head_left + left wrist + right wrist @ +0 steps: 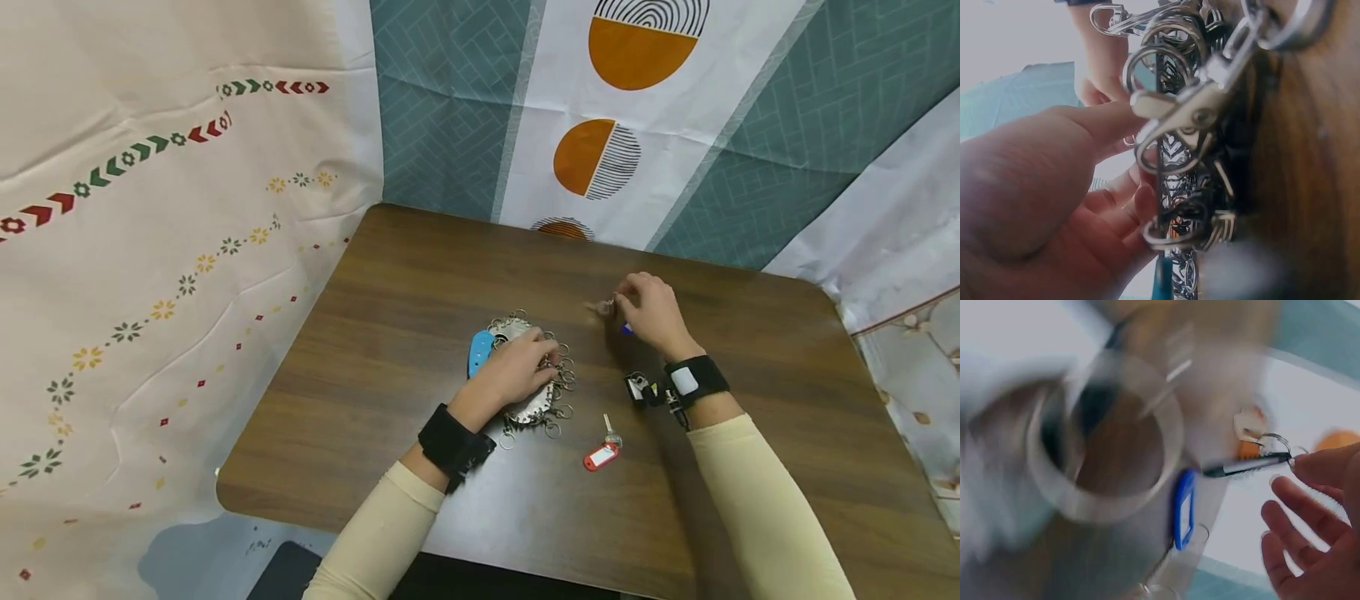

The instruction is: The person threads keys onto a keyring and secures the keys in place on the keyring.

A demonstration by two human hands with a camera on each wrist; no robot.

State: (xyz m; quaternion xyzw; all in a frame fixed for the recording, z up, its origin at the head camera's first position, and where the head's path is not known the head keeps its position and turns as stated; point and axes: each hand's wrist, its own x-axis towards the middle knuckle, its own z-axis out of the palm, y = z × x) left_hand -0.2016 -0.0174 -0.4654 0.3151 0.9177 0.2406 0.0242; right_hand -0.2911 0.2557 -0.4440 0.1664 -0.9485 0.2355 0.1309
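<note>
A round silver key holder [534,410] lies on the table, edged with many rings and small metal clips [1200,112]. Over it is my left hand [516,367], its thumb and fingers curled at the holder's right side; clips partly hide the fingertips in the left wrist view. A blue tag [480,352] shows at the holder's left edge. Farther back to the right, my right hand [652,312] pinches a small key ring [1280,440] with a black tag [1247,465] between thumb and forefinger. Its other fingers are spread. The dangling key [602,307] looks blurred.
A red-tagged key [602,455] lies on the table right of the holder. Another blue tag [627,328] is below my right hand, and a black tag with keys [637,387] lies near the right wrist strap. Patterned curtains hang behind the table.
</note>
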